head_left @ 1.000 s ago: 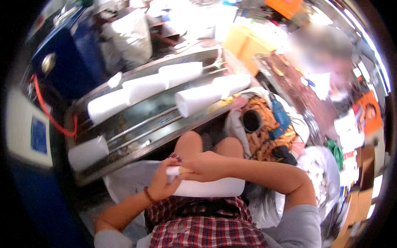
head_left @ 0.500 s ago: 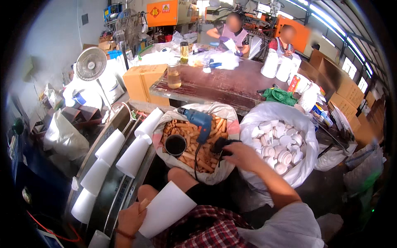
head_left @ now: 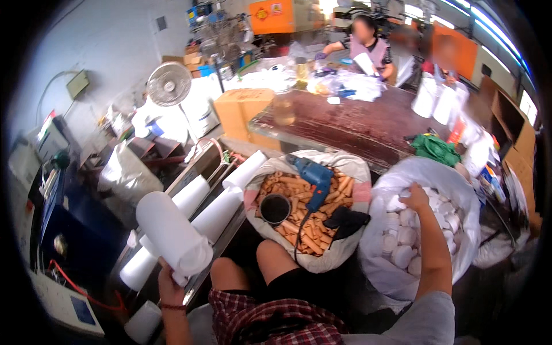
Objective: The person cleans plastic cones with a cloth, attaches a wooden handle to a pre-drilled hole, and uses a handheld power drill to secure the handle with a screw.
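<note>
Left hand [head_left: 168, 286] grips a white container [head_left: 169, 230] at its lower end, tilted, near other white containers [head_left: 215, 222]. Right hand [head_left: 417, 198] is inside a plastic bag [head_left: 467, 227] of white lids [head_left: 404, 237]; whether its fingers hold one cannot be determined.

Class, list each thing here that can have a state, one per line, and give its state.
Left hand: gripping
Container: held, tilted
Right hand: in the bag's mouth; grip unclear
Bag: open, holding white lids
Sack: open, holding brown tubes
Drill: lying on the tubes
Black cup: mouth up
Jar: upright
Fan: upright; spinning unclear
</note>
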The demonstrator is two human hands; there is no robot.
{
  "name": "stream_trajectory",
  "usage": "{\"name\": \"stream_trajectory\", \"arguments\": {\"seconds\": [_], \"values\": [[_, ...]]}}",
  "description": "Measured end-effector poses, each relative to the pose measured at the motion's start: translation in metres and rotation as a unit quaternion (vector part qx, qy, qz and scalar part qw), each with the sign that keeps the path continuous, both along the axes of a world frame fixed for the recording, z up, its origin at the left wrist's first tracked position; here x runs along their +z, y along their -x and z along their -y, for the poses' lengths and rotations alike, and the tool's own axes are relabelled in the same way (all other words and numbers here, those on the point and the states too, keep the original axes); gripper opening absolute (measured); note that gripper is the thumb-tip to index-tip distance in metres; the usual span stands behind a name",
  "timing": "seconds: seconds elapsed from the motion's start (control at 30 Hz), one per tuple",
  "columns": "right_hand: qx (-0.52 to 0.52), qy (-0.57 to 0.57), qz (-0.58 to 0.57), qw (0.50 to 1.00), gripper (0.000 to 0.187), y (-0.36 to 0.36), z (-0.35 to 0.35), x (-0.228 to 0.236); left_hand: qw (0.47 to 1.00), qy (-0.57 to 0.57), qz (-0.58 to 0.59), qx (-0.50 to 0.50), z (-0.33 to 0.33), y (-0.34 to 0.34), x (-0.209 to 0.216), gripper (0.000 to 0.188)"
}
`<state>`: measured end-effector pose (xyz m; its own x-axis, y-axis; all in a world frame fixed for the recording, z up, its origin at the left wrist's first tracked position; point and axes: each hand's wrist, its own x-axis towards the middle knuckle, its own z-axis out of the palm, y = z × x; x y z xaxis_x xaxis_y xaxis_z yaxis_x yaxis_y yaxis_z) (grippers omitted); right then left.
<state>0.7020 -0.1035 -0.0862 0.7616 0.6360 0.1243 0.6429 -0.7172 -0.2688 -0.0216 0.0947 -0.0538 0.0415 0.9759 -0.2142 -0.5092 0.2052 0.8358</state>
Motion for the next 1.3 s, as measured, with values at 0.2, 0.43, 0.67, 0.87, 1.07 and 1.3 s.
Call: {"name": "stream_trajectory", "arguments": {"seconds": [0.2, 0.43, 0.67, 0.87, 1.07, 1.3], "values": [[-0.020, 0.102, 0.196, 0.975, 0.054, 0.025, 0.008, 0.040, 0.991, 0.091, 0.074, 0.063, 0.005, -0.014, -0.034, 0.025], [0.284, -0.254, -0.100, 0.919, 0.042, 0.202, -0.051, 0.124, 0.983, 0.074, 0.162, 0.034, -0.005, -0.028, -0.057, 0.022], [0.640, -0.279, -0.126, 0.705, 0.056, 0.450, -0.177, 0.121, 0.973, 0.085, 0.212, 0.025, 0.007, -0.034, -0.043, 0.018], [0.692, -0.215, -0.069, 0.685, 0.059, 0.532, -0.199, 0.112, 0.974, 0.075, 0.199, 0.080, 0.031, -0.007, -0.029, 0.018], [0.688, -0.211, -0.004, 0.694, 0.064, 0.549, -0.204, 0.111, 0.980, 0.064, 0.152, 0.110, 0.034, 0.004, -0.020, 0.021], [0.607, -0.100, 0.014, 0.788, 0.065, 0.543, -0.206, 0.118, 0.980, 0.049, 0.141, 0.135, 0.034, 0.002, -0.024, 0.026]]}}
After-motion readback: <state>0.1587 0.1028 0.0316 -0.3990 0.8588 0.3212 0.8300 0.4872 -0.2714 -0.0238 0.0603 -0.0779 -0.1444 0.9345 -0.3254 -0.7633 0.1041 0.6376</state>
